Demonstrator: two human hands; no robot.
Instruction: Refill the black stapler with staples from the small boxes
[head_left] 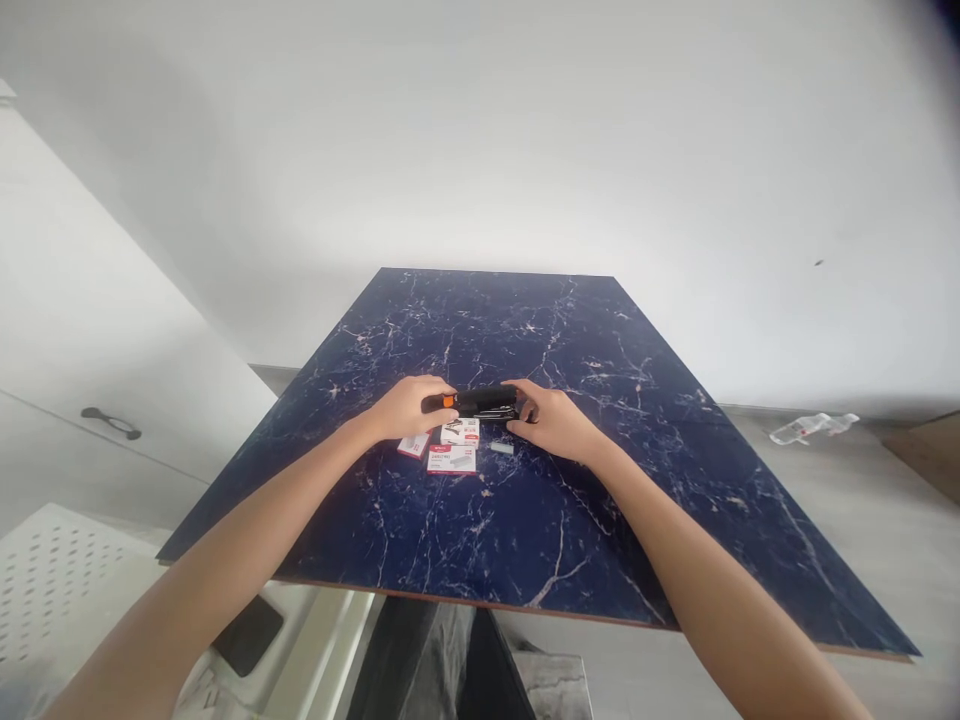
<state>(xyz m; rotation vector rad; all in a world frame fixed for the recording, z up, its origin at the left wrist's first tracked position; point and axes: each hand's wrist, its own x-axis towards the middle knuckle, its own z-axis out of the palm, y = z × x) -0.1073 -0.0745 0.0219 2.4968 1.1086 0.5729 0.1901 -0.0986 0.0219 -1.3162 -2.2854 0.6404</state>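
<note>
A black stapler [486,400] with an orange part near its left end lies crosswise between my two hands, over the dark blue table. My left hand [409,407] is closed on the left end, thumb in front and fingers behind. At the other end, my right hand [553,420] grips it between thumb and fingers. Just in front are small red-and-white boxes: one lying flat [451,460], one behind it [459,432] and one tilted at the left [413,445]. Right of them rests a small pale strip [502,449], which looks like staples.
The table [525,540] has a white-veined marble pattern and stands near a white wall [495,130]. A clear plastic bottle [801,429] lies on the floor at the right. At the left are a door handle [112,423] and a white perforated panel [56,570].
</note>
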